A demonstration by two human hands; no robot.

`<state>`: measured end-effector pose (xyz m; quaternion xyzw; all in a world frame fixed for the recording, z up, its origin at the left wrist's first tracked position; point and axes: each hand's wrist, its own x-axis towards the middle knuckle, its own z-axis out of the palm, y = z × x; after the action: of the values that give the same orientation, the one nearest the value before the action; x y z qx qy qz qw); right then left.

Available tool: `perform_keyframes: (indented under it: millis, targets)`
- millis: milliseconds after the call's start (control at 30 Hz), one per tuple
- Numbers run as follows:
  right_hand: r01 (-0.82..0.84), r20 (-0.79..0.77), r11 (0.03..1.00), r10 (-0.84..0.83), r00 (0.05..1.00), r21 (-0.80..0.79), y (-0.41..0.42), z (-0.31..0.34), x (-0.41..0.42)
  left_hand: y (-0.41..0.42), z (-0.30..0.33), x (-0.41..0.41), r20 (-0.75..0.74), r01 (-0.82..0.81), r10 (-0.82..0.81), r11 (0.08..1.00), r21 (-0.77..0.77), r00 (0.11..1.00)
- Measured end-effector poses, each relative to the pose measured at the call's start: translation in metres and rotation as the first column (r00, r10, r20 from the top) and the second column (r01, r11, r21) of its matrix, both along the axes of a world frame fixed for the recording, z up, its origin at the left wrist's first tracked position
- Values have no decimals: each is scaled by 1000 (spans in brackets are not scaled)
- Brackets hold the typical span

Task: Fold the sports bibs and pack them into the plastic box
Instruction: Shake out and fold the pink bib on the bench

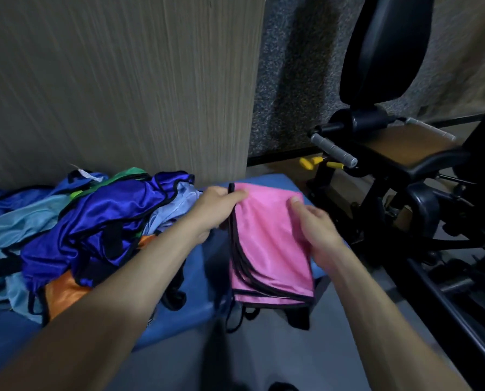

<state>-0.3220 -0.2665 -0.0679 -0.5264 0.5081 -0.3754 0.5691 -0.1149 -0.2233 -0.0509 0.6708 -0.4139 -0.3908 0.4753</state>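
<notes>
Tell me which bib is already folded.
The pink bib, held by both hands, left hand and right hand. It lies in flat stacked layers; the blue, orange and green ones sit crumpled in the pile.

You will find nothing to read here. A small white tag [84,174] pokes up from the pile of bibs [75,221] at its far edge, but it is too blurred for any print to be made out. The folded pink bib [266,244] shows you only plain fabric with dark trim, and no lettering can be made out on the black exercise machine [390,153] to your right.
</notes>
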Motion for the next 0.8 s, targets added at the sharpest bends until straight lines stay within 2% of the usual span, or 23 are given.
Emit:
perform_keyframes:
  millis: [67, 133, 233, 300, 400, 500, 600, 667, 800]
  targets:
    - [-75, -140, 995, 83, 987, 66, -4, -29, 1, -10, -25, 2, -27, -33, 37, 989, 142, 999]
    - [-101, -190, 994, 107, 976, 42, -8, -41, 2, -19, -45, 7, -19, -100, 106, 976, 194, 994]
    - [-104, -345, 986, 53, 937, -132, -12, -46, 6, -40, -60, 14, -42, -200, 207, 970, 137, 977]
    - [-108, -376, 975, 28, 926, -196, -10, -42, 10, -53, -63, 17, -60, -249, 255, 965, 85, 965]
    - [-169, -441, 941, 23, 897, -293, -5, -40, 12, -63, -60, 20, 111, -283, 275, 957, 60, 955]
    - [-296, -557, 888, 55, 829, -353, 3, -37, 2, -50, -47, 15, 373, -155, 106, 983, 102, 922]
    - [-354, -635, 867, 58, 770, -350, 13, -31, -13, -12, -31, 12, 608, 121, -101, 993, 8, 787]
    - [-389, -664, 844, 54, 746, -369, 22, -24, -22, 19, -23, 14, 667, 234, -125, 969, -76, 735]
    - [-517, -695, 733, 85, 714, -442, 51, -13, -18, 79, -12, 17, 661, 151, -40, 982, -113, 749]
